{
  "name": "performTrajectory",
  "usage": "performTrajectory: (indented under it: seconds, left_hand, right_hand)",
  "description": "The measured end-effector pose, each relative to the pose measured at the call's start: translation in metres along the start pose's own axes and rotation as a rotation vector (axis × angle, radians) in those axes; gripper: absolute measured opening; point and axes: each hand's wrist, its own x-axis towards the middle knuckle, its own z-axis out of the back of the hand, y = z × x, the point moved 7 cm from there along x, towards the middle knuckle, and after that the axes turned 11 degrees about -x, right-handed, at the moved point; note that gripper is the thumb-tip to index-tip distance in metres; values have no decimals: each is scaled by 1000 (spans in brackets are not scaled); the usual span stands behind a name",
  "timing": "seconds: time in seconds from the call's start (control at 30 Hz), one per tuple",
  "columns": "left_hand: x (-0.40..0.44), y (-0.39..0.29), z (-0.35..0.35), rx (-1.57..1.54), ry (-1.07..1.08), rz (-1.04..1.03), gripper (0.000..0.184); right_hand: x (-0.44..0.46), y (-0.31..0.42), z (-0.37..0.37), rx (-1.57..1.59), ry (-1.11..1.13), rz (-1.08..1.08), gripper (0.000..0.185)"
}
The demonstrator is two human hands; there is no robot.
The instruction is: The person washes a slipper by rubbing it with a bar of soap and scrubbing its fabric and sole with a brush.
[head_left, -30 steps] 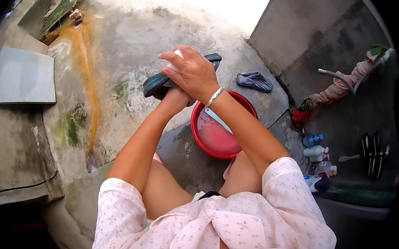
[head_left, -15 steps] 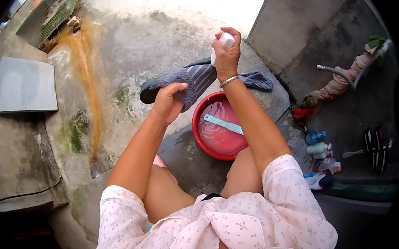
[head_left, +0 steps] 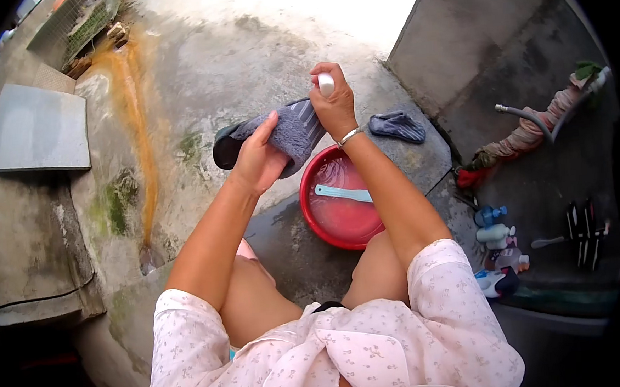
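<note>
My left hand (head_left: 260, 159) grips a grey-blue slipper (head_left: 294, 139) by its fluffy part, thumb on top. The slipper has a striped upper and a dark sole, and is held up in the air with its toe toward my right hand. Closed round a white bar of soap (head_left: 326, 85), my right hand (head_left: 334, 105) is at the slipper's striped end and hides part of it. A second striped slipper (head_left: 397, 127) lies on the concrete beyond. Below my right forearm stands a red basin (head_left: 308, 213) of water, with a light-blue brush (head_left: 343, 193) across it, partly hidden by the arm.
Several bottles (head_left: 495, 233) stand at the right, near a dark rack (head_left: 586, 233). A hose wrapped in cloth (head_left: 515, 131) runs along the right wall. At the left, a pale slab (head_left: 36, 128) rests on a concrete ledge. Orange staining streaks the ground.
My right hand has moved left and slightly down with the soap, nearer to my left hand. The slipper has shifted a little left, and the second slipper shows more fully.
</note>
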Motion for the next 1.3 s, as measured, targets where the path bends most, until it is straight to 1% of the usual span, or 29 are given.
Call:
performTrajectory:
  seconds: [0.03,0.07,0.13,0.17,0.2,0.27,0.3,0.33,0.4,0.47,0.53,0.57,0.6,0.67,0.7,0.77,0.8,0.87,0.9,0.93,1.0,1.03,1.07,1.13,1.17,1.2,1.27,1.3]
  left_hand:
    - [-2,-4,7,75,-57,-1,36]
    - [-2,-6,11,71,-59,-4,36]
    - [-1,-22,32,195,-251,-139,30]
    - [-1,-28,38,167,-328,-188,29]
    - [1,-31,42,164,-332,-195,29]
    - [5,-41,63,185,-467,-274,29]
    - [9,-47,78,229,-470,-307,17]
    - [12,-48,86,226,-474,-315,17]
    - [9,-53,92,456,-489,-323,9]
    - [2,-57,92,516,-510,-334,9]
    - [0,-65,77,855,-411,-306,12]
    - [-5,-68,65,955,-274,-318,17]
    - [-9,-68,55,1084,-218,-262,24]
    - [-14,-65,46,1291,-180,-260,30]
    - [-14,-64,48,1291,-182,-255,30]
    - [-12,-75,63,1464,-365,-289,38]
    - [-11,-79,71,1467,-365,-290,38]
    - [-17,-91,92,1425,-471,-295,44]
    - [-21,-92,80,1456,-411,-316,54]
    - [-26,-92,72,1458,-407,-319,54]
    - [-39,-96,48,1427,-377,-454,64]
    - [-44,-103,51,1461,-483,-549,66]
    - [-45,-104,57,1456,-483,-554,66]
    - [-47,-115,79,1144,-469,-582,57]
    - [-42,-116,103,1015,-437,-502,49]
    - [-48,-116,101,1010,-437,-504,49]
    - [-55,-103,105,763,-367,-303,45]
    - [-65,-95,79,646,-255,-370,44]
  right_hand:
    - [0,-1,2,52,-21,-19,32]
    - [2,0,3,51,-16,-17,32]
    - [7,0,3,434,7,-123,31]
    - [5,4,3,595,42,-156,32]
    - [2,11,2,598,50,-155,32]
    - [-7,25,-8,681,150,-171,34]
    - [-11,32,-12,648,193,-149,38]
    - [-13,38,-14,652,202,-147,38]
    - [-15,52,-20,597,261,-104,42]
    - [-18,51,-21,617,282,-140,44]
    - [-22,39,-24,694,277,-294,42]
    - [-22,38,-22,720,261,-313,41]
    - [-21,38,-21,724,259,-313,41]
    - [-21,35,-19,787,234,-324,40]
    - [-24,35,-18,787,234,-329,40]
    - [-29,33,-18,769,247,-353,38]
    - [-32,34,-18,760,251,-363,37]
    - [-41,34,-16,735,265,-366,36]
    - [-44,34,-14,711,277,-368,36]
    - [-47,36,-12,710,274,-364,36]
    - [-54,41,-10,730,312,-376,35]
    - [-56,45,-7,725,312,-372,35]
    - [-59,46,-4,738,301,-389,34]
    - [-65,52,-2,749,292,-404,34]
    - [-68,55,0,764,272,-409,34]
    - [-72,58,1,777,252,-415,34]
    - [-80,66,-1,767,261,-394,34]
    - [-85,72,-1,763,266,-372,34]
